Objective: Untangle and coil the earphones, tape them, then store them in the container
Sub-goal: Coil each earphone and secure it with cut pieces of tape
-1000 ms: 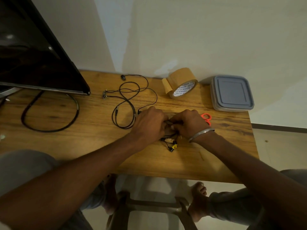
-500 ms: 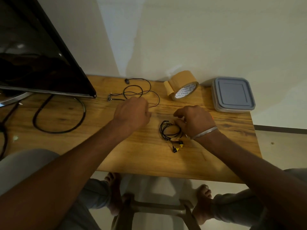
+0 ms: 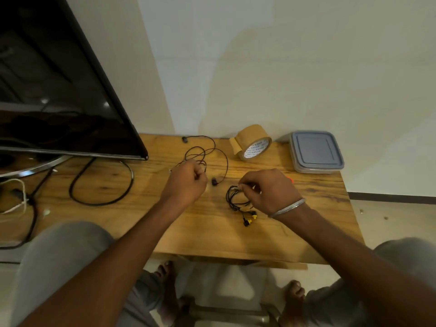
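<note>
Only the tape roll [image 3: 253, 142] carried any writing: blue print ran round its white core, too small and blurred for me to read. My left hand [image 3: 186, 182], just left of the frame's centre, was curled into a fist around strands of the loose earphones [image 3: 212, 149], whose black cable looped away from my knuckles toward the upper middle of the frame; one dark earbud lay on the table [image 3: 212, 237] just right of that fist. My right hand [image 3: 266, 190], right of centre and wearing a metal bangle [image 3: 287, 207] at the wrist, had its fingers bent, and its fingertips pinched the top of the coiled earphones [image 3: 233, 199]. That small black coil lay on the wood between my two hands, touching the right one, its yellow-tipped buds trailing toward the bottom of the frame. Above my right hand, against the wall, the grey container [image 3: 316, 152] sat with its lid on, just right of the tape roll and well apart from both hands.
</note>
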Motion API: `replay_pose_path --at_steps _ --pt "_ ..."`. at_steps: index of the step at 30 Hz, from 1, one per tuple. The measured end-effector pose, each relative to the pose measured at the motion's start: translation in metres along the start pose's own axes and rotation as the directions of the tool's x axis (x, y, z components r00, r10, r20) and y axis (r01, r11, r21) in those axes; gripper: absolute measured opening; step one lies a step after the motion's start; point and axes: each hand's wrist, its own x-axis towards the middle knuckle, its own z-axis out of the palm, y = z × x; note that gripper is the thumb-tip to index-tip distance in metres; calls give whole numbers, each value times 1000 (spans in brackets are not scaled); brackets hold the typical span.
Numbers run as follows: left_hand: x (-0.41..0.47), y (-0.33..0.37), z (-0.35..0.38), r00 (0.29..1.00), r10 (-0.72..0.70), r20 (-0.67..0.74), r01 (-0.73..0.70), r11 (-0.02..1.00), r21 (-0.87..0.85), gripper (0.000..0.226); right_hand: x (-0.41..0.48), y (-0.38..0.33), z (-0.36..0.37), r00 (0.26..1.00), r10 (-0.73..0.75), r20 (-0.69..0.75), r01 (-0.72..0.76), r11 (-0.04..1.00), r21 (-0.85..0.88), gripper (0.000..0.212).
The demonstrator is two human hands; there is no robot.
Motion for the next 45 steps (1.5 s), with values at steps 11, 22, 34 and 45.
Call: replay_pose_path --at_steps 11,22,34,45 --pt "-6 36 3 938 -147 313 344 495 -798 15 0 -18 34 998 -38 56 12 914 407 34" --pt "12 17 -17 970 -211 119 234 696 -679 5 11 -4 33 980 -87 -179 149 917 370 15" --pt "-1 19 3 827 550 113 -561 818 128 48 17 2 24 914 -177 -364 296 906 302 18" --pt "4 17 -3 825 558 88 -556 830 -44 25 18 -1 21 882 -192 -430 340 892 298 15"
